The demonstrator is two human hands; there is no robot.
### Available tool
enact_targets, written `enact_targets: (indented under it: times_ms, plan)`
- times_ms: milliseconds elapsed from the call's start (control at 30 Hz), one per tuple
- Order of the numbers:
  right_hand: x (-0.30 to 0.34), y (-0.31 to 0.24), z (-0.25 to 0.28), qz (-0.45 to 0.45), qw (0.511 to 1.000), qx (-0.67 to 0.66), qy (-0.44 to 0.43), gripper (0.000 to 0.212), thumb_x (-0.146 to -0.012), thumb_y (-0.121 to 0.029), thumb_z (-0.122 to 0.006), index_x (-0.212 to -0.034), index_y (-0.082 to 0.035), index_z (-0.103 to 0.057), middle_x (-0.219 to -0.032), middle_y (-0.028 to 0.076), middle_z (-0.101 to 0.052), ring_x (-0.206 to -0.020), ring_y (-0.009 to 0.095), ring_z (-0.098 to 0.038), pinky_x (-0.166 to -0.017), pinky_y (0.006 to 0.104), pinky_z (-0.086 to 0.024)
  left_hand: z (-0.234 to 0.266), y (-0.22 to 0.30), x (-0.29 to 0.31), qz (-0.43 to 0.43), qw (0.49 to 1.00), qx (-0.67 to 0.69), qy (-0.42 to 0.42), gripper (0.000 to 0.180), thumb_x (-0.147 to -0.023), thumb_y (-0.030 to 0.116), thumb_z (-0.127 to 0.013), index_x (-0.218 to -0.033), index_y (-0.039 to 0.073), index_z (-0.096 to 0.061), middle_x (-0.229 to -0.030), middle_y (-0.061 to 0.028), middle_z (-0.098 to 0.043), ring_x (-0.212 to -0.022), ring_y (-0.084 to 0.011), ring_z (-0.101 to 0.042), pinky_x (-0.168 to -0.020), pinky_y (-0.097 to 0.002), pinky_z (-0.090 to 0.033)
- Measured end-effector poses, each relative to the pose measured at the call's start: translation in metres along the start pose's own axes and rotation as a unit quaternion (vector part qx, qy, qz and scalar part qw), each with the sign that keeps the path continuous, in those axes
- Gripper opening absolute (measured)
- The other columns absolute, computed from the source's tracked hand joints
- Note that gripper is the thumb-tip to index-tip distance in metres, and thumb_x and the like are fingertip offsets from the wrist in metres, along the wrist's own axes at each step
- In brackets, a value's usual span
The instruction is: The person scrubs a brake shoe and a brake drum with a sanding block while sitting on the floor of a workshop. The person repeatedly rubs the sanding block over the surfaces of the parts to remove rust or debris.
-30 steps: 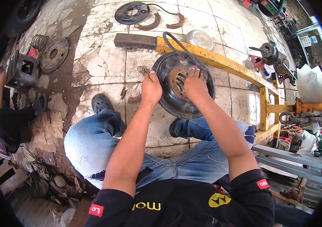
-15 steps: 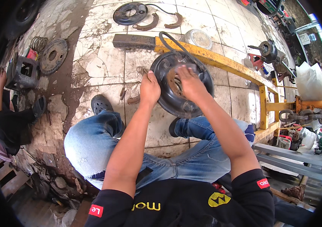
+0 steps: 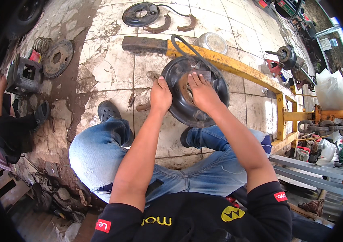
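Note:
A round black brake backing plate is tilted up in front of me between my shoes. My left hand is closed around its left rim, thumb up. My right hand presses a small dark rectangular piece of sandpaper against the plate's face, beside the rusty ring round the centre hole. The fingers lie nearly straight over the sheet. A black cable or hose loops from the plate's upper part over a yellow steel beam. Partly hidden behind my left hand, a curved brown brake shoe lies on the tiles.
A second backing plate and two brake shoes lie at the far side. The yellow beam runs rightward to a frame with a heavy chain. A clear round tub stands behind it. Another person's hand shows at left.
My right hand has shifted slightly left and down on the plate, and the sandpaper shows more sharply. My left hand keeps its hold on the rim.

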State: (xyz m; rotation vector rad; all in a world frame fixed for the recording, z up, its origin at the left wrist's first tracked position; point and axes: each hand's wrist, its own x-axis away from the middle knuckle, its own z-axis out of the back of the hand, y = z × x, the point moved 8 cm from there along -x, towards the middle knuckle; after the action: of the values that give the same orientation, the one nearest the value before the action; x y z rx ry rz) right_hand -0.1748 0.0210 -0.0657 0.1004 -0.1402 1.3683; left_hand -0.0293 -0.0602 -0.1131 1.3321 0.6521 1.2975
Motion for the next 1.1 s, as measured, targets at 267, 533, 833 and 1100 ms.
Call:
enact_targets:
  times_ms: [267, 533, 833, 1100]
  plan:
    - [0.006, 0.016, 0.020, 0.029, 0.986, -0.156, 0.042, 0.068, -0.076, 0.011, -0.049, -0.142, -0.003, -0.039, -0.148, 0.020, -0.037, -0.137, 0.037, -0.036, -0.112, 0.0410, -0.034, -0.007, 0.004, -0.002, -0.005, 1.000, 0.005, -0.023, 0.054, -0.102, 0.041, -0.031, -0.112, -0.006, -0.055, -0.106, -0.0318, -0.062, -0.103, -0.0477, -0.058, -0.089, -0.0473, -0.045]
    - [0.067, -0.013, 0.019, 0.206, 0.969, -0.113, -0.078, 0.052, -0.093, -0.013, -0.049, -0.143, -0.007, -0.039, -0.152, 0.015, -0.033, -0.141, 0.035, -0.030, -0.115, 0.0437, -0.029, -0.004, 0.004, 0.001, 0.000, 1.000, 0.015, -0.023, 0.053, -0.103, 0.040, -0.030, -0.113, -0.006, -0.054, -0.107, -0.0317, -0.061, -0.104, -0.0472, -0.058, -0.089, -0.0470, -0.044]
    - [0.093, -0.020, 0.003, 0.169, 0.983, -0.049, -0.055, 0.058, -0.103, -0.045, -0.026, -0.149, -0.011, -0.030, -0.157, 0.012, -0.022, -0.146, 0.032, -0.016, -0.118, 0.0462, -0.015, -0.007, 0.003, -0.004, 0.005, 0.999, 0.023, -0.029, 0.054, -0.102, 0.041, -0.031, -0.117, -0.006, -0.054, -0.109, -0.0303, -0.062, -0.105, -0.0457, -0.058, -0.090, -0.0456, -0.044]
    - [0.064, 0.001, 0.009, 0.103, 0.917, -0.355, -0.146, 0.053, -0.105, -0.036, -0.029, -0.147, -0.003, -0.034, -0.151, 0.014, -0.036, -0.142, 0.026, -0.029, -0.116, 0.0403, -0.022, -0.005, 0.009, 0.000, -0.008, 0.999, 0.034, -0.040, 0.051, -0.103, 0.039, -0.033, -0.113, -0.007, -0.054, -0.107, -0.0288, -0.062, -0.103, -0.0445, -0.058, -0.090, -0.0435, -0.044]
